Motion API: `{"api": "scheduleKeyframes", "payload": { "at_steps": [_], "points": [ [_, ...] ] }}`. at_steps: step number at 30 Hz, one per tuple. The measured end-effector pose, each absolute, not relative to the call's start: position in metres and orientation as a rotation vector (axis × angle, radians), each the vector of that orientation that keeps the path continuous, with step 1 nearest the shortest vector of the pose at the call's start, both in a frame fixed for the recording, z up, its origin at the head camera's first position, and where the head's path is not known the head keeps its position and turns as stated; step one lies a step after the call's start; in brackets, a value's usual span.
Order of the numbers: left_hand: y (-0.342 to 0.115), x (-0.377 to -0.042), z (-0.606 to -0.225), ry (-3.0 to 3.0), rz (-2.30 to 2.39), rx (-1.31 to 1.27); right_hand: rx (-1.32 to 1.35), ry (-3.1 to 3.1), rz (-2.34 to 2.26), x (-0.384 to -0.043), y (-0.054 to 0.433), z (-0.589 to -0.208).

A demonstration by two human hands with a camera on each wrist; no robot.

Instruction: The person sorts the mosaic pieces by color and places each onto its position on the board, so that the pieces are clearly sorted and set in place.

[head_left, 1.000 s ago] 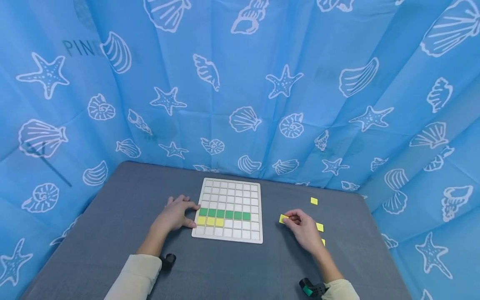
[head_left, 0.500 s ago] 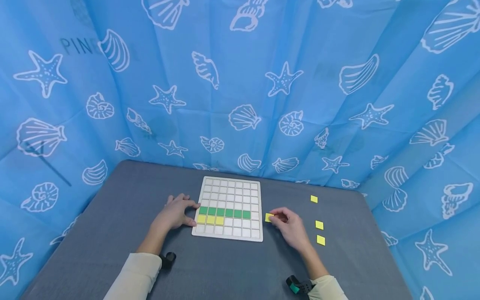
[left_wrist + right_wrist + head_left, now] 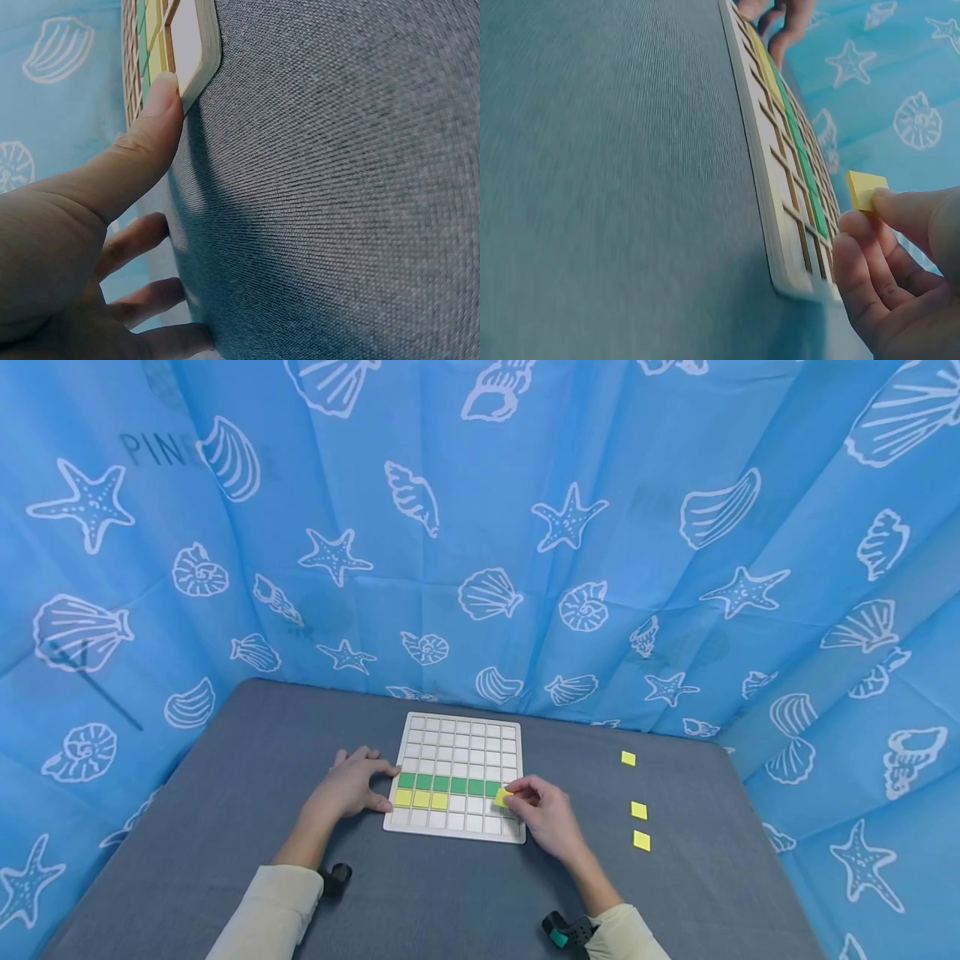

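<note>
A pale grid board (image 3: 456,834) lies on the table with a row of green tiles (image 3: 441,783) and, in the row below, yellow tiles (image 3: 422,799) at its left end. My left hand (image 3: 347,789) rests at the board's left edge; in the left wrist view its thumb (image 3: 150,124) touches the rim and the other fingers are spread. Above the board's right side, my right hand (image 3: 547,814) pinches a yellow square tile (image 3: 864,189) between thumb and fingers. In the right wrist view that tile is tilted and apart from the board.
Three loose yellow tiles lie on the grey table right of the board: a far tile (image 3: 628,758), a middle tile (image 3: 639,810) and a near tile (image 3: 641,841). A blue shell-print curtain (image 3: 480,527) hangs behind the table (image 3: 450,902).
My right hand has moved left with the yellow tile, from beside the board to over its right side, uncovering the loose tiles on the right. My left hand has stayed at the board's edge.
</note>
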State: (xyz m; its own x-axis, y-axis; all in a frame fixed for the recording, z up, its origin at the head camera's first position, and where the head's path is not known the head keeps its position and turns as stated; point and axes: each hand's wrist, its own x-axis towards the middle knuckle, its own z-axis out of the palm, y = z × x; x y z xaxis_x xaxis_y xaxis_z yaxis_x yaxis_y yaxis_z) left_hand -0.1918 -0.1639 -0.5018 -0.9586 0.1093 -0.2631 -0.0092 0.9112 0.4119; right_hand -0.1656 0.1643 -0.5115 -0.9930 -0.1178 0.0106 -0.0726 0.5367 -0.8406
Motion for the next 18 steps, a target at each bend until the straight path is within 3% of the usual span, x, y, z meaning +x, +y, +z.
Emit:
{"api": "scheduleKeyframes", "payload": {
  "at_steps": [18],
  "points": [
    [-0.163,-0.191,-0.5,2.799,0.596,0.094,-0.323,2.755,-1.338,-0.167,0.124,-0.509]
  ]
}}
